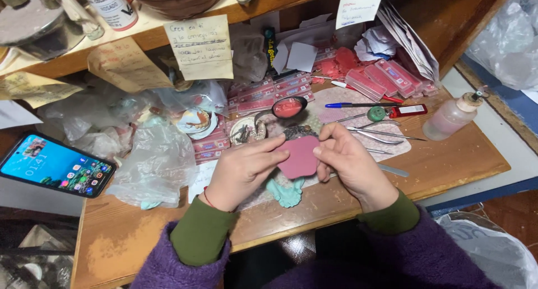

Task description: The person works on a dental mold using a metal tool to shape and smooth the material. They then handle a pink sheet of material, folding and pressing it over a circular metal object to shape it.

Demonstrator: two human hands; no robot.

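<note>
Two hands meet over the middle of a wooden desk (448,160) in the head view, both pinching one pink wax sheet (298,156). The left hand (241,171) grasps the sheet's left edge between thumb and forefinger, and the right hand (350,166) grasps its right edge, fingers curled round the back. The sheet is held just above the desk, flat face up toward the camera, between the two hands. Under it, partly hidden, a pale green cast (287,192) pokes out toward the desk's near edge, and a dark, speckled lump (298,132) shows just behind the sheet's top. Beyond that lies a spoon (286,108) with red wax in its bowl, near a small round dish (246,130) of dark bits. To the right of the hands, metal tools (381,133) rest on a pale cloth, with a blue pen (358,105) and a red lighter (412,110) behind them and a plastic bottle (451,118) of pinkish liquid further right. Pink boxes (381,76) are stacked at the back under a shelf (157,28), where a handwritten note (202,47) hangs. On the left, crumpled clear bags (154,160) sit beside a lit phone (56,164) that juts past the desk's left edge. Both sleeves are green at the cuff with purple over them.
</note>
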